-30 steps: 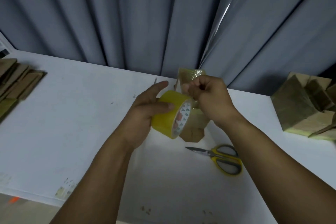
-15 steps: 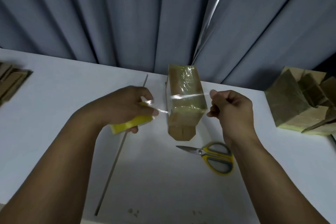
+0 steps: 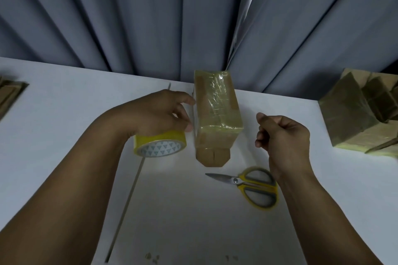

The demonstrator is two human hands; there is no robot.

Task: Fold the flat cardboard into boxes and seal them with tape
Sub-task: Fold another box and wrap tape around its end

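Head view: scissors (image 3: pixel 252 185) lie near box (image 3: pixel 216 114).

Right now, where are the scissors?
In the head view, the scissors lie flat on the white table, just below the right hand and near the taped box, blades pointing left.

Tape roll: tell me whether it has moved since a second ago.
Yes. The tape roll has gone from in front of the box down to its left side, held by the left hand.
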